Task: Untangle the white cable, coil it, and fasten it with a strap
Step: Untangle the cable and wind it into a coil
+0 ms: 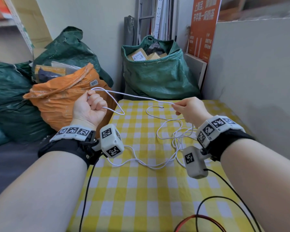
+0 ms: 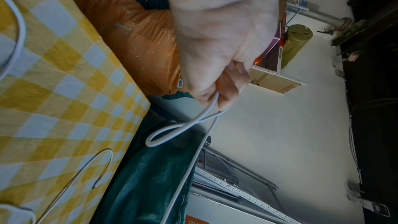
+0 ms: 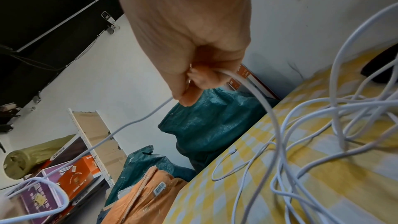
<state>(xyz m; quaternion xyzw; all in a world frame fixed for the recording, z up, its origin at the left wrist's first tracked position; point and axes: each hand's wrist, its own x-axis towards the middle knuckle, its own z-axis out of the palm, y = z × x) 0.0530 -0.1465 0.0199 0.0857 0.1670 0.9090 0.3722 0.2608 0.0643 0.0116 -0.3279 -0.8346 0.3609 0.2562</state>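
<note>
A long white cable [image 1: 137, 96] stretches in the air between my two hands. My left hand [image 1: 90, 106], raised beyond the table's left edge, grips one small loop of it in a fist [image 2: 215, 94]. My right hand [image 1: 186, 108] pinches the cable [image 3: 247, 83] between thumb and fingers above the table's far part. The rest of the cable lies in a loose tangle [image 1: 176, 141] on the yellow checked tablecloth [image 1: 141, 190]; the tangle [image 3: 323, 125] fills the right wrist view. One plug end [image 1: 161, 107] lies on the cloth near my right hand. No strap is in view.
An orange sack [image 1: 60, 101] and green sacks [image 1: 157, 74] of parcels stand beyond the table's left and far edges. A grey panel [image 1: 251, 67] borders the right side. Black and red wires [image 1: 213, 206] trail over the table's near right corner.
</note>
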